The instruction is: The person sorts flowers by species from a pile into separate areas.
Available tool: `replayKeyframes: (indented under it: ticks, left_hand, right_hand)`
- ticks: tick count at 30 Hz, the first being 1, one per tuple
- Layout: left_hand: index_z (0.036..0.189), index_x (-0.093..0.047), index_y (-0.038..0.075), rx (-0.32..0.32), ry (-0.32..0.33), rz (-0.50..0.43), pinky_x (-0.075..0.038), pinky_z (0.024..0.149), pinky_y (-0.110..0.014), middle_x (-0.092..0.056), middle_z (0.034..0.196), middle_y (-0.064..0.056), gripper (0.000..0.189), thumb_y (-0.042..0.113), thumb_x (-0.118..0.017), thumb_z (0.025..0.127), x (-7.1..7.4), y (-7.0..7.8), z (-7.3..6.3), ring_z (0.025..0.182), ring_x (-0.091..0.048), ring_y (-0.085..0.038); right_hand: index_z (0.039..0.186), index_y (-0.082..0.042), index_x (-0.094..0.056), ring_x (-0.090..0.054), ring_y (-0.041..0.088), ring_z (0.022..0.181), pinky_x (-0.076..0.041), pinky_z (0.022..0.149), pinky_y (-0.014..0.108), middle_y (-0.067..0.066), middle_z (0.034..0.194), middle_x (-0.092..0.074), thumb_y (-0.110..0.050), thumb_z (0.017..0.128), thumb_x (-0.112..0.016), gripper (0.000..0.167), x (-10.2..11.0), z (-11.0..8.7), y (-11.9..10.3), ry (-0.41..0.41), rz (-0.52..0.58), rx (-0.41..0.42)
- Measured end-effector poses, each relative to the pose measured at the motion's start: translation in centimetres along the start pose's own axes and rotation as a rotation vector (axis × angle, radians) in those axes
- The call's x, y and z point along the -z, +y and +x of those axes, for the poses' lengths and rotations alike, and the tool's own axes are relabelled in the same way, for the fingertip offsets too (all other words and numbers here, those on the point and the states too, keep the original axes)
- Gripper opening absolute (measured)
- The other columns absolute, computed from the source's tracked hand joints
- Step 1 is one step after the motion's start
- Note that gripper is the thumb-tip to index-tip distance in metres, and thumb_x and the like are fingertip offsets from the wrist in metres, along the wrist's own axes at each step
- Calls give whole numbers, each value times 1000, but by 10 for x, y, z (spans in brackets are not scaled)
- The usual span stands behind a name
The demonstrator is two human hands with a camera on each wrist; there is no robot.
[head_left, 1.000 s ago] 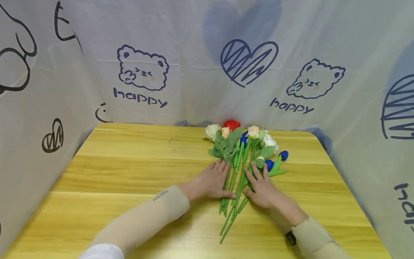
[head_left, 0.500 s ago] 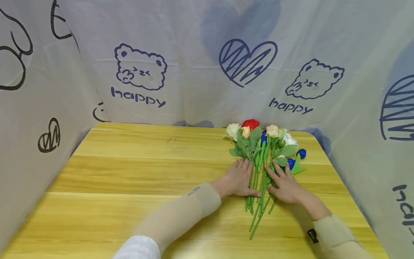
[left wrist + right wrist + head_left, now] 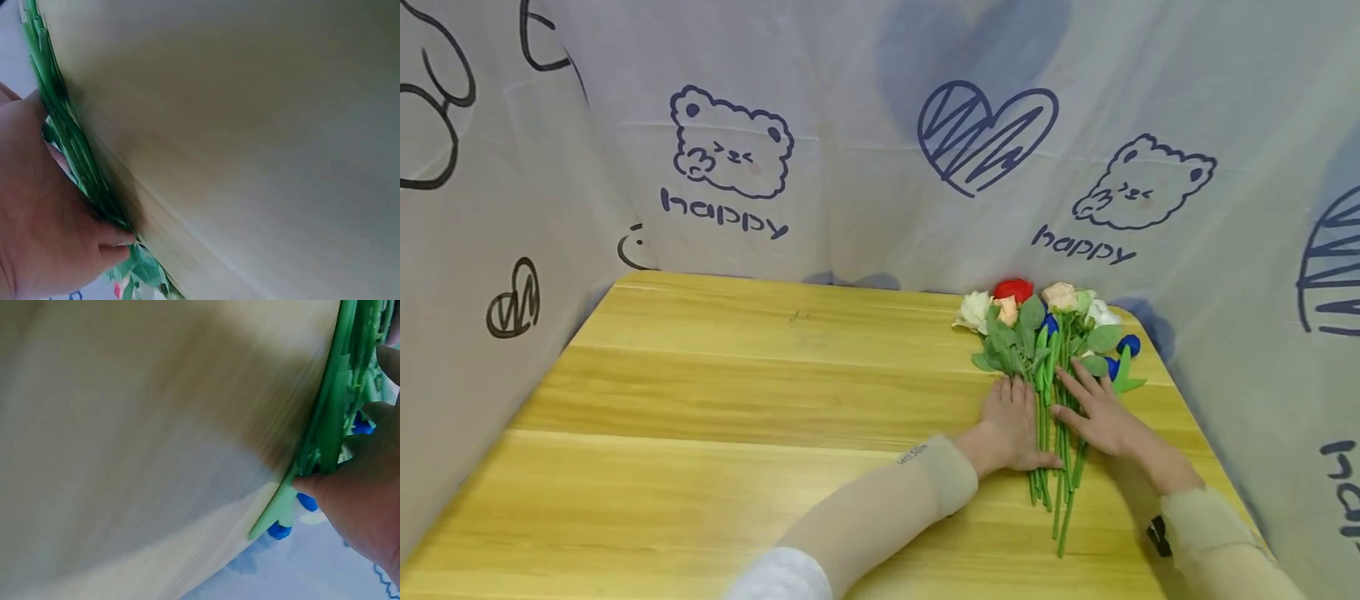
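Note:
A bunch of artificial flowers lies on the right part of the table in the head view. It has a red flower [image 3: 1013,290], a white rose [image 3: 974,312], peach roses [image 3: 1062,297] and blue tulips [image 3: 1129,344]. Against the left side of the green stems [image 3: 1063,504] rests my left hand [image 3: 1013,425], fingers straight and thumb across them. My right hand [image 3: 1108,418] spreads its fingers over the stems from the other side. Both wrist views show stems [image 3: 69,137] along the hands; in the right one, a blue tulip [image 3: 279,530] pokes out beyond my fingers.
The wooden table [image 3: 737,400] extends widely to the left of the flowers. Behind it hangs a pale cloth [image 3: 850,200] printed with bears and hearts, which also covers both sides. The table's right edge runs close beyond the right forearm.
Both hands have slid right across the table together, and the whole flower bunch has moved right with them. The stems now lie more upright in the head view and closer together.

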State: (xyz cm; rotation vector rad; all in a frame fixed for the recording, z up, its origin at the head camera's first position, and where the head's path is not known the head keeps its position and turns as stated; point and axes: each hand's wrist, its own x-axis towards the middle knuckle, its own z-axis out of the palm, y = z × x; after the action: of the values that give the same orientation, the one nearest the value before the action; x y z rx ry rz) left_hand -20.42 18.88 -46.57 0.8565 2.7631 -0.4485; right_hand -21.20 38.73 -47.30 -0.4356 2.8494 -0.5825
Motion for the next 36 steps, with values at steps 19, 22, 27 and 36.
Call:
replayKeyframes:
  ticks: [19, 22, 27, 36]
  left_hand:
    - [169, -4, 25, 18, 7, -151, -21, 127, -42, -14, 174, 3, 122, 101, -27, 77, 5, 13, 3, 159, -17, -19]
    - [169, -4, 24, -1, -2, -167, -20, 128, -41, -14, 174, 2, 126, 102, -31, 75, 7, 10, 1, 159, -16, -19]
    - [169, -2, 24, -34, -19, -167, -17, 129, -39, -10, 174, 2, 131, 104, -35, 71, 10, 9, 2, 160, -13, -18]
    - [169, -1, 28, -31, -30, -165, -14, 129, -38, -8, 174, 5, 130, 105, -34, 69, 11, 23, 7, 160, -11, -16]
  right_hand:
    - [161, 12, -12, 4, 78, 137, -10, 106, 87, 44, 162, 5, -43, 107, -57, 90, 13, -26, 11, 72, -72, -142]
    - [160, 15, -5, 6, 79, 135, -10, 104, 88, 46, 160, 10, -44, 107, -57, 95, 12, -34, 8, 57, -25, -198]
    - [160, 14, 2, 8, 72, 141, -9, 106, 86, 43, 161, 17, -43, 108, -55, 96, 11, -34, 11, 7, 110, -203]
    - [159, 16, -3, 9, 63, 148, 6, 115, 78, 41, 163, 14, -43, 111, -47, 88, 3, -16, 22, -27, 100, -96]
